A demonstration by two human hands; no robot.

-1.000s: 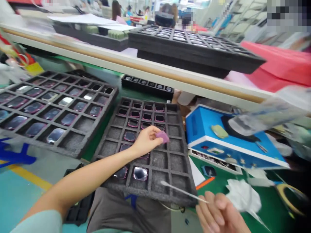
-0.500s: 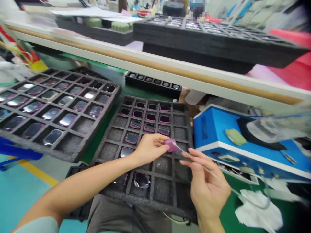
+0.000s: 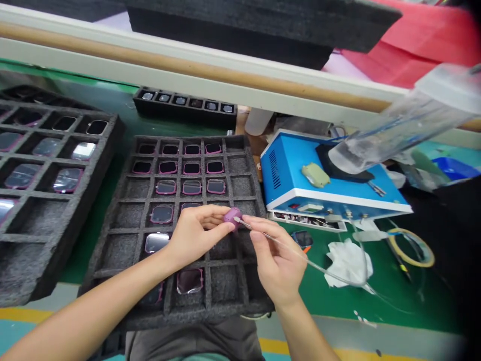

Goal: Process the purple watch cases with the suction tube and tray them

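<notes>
My left hand (image 3: 201, 228) is closed around a small purple watch case (image 3: 232, 216), pinched between thumb and fingers above the foam tray. My right hand (image 3: 280, 258) pinches a thin clear tube (image 3: 270, 238) whose tip meets the face of the watch case; whether it presses in I cannot tell. Below both hands lies the dark grey foam tray (image 3: 107, 245) with square compartments. Several hold purple-framed watch pieces with dark screens, such as this watch piece (image 3: 190, 281). My left forearm and hand hide some of the compartments.
A second foam tray (image 3: 107, 155) stands at left. Behind is a small black tray (image 3: 188, 116) under a shelf edge (image 3: 233, 82). At right, a blue machine (image 3: 285, 160) carries a clear cylinder (image 3: 398, 125) and a pale green block (image 3: 315, 175). Crumpled tissue (image 3: 349, 263) and a tape roll (image 3: 423, 250) lie nearby.
The view has turned down and to the right, so the trays appear farther left. My right hand has come closer to the watch case. Both hands keep their hold.
</notes>
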